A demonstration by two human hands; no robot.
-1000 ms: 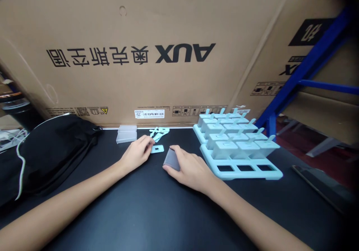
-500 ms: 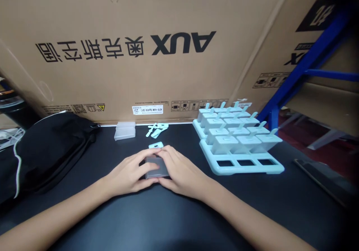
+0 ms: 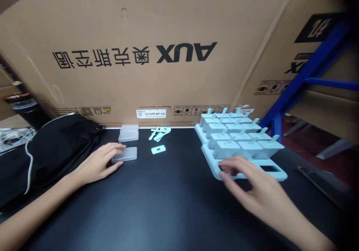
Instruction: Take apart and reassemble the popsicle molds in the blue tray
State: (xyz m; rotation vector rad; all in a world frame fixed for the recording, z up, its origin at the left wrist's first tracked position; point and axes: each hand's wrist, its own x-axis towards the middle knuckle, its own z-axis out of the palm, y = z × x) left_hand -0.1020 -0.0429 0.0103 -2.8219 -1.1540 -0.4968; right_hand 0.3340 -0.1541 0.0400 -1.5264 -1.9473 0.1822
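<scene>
The mould (image 3: 130,153), between both hands half a second ago, now lies left on the worktop (image 3: 168,213), just in front of two others (image 3: 128,135); the left hand (image 3: 98,163) holds its left end, thumb and fingers astride it. That leaves the right hand (image 3: 258,191) free, thumb and fingertips apart at the rack (image 3: 211,164), hiding part of its front slots; contact there is unclear.

Bag (image 3: 66,140) left of mold rack (image 3: 213,164)
</scene>
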